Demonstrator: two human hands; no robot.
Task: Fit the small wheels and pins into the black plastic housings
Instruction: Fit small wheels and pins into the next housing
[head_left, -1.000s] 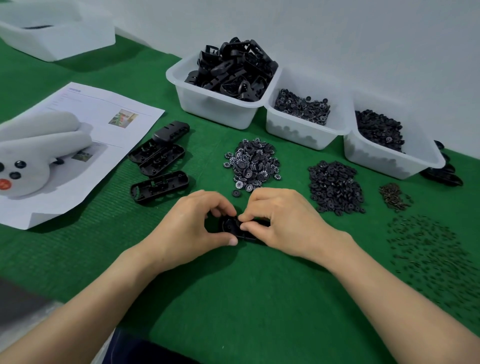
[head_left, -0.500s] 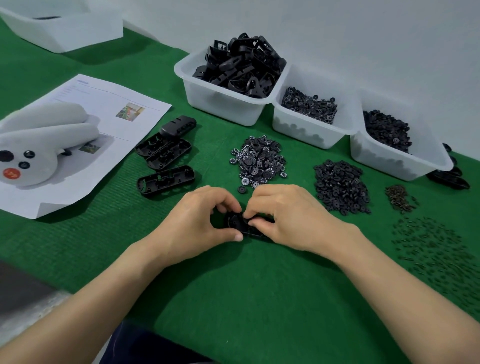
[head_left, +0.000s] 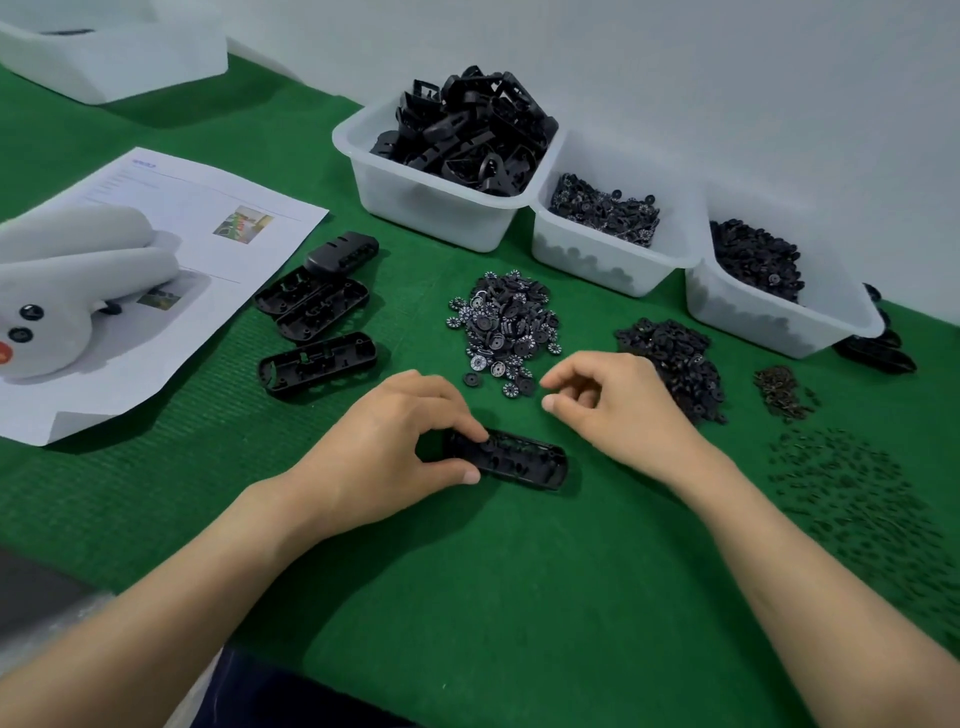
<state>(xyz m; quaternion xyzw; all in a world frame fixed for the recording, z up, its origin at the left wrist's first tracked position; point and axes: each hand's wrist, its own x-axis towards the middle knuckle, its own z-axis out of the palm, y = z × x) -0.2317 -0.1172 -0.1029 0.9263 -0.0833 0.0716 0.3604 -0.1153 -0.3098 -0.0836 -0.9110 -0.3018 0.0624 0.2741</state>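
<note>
A black plastic housing (head_left: 519, 460) lies open side up on the green mat. My left hand (head_left: 395, 436) grips its left end between thumb and fingers. My right hand (head_left: 613, 405) hovers just above and to the right of the housing, fingers loosely curled, with nothing visible in it. Behind the hands lie a pile of small toothed wheels (head_left: 506, 325) and a pile of black discs (head_left: 675, 358). At the right are a small heap of brown pins (head_left: 782, 392) and a scatter of dark pins (head_left: 852, 499).
Several spare housings (head_left: 317, 332) lie at the left beside a printed sheet (head_left: 197, 223) and a white plush toy (head_left: 57, 291). Three white bins (head_left: 431, 208) of black parts line the back wall. Another white tray (head_left: 119, 47) sits far left.
My right hand has let go of the housing and lifted up and to the right, toward the piles. My left hand still holds the housing's left end.
</note>
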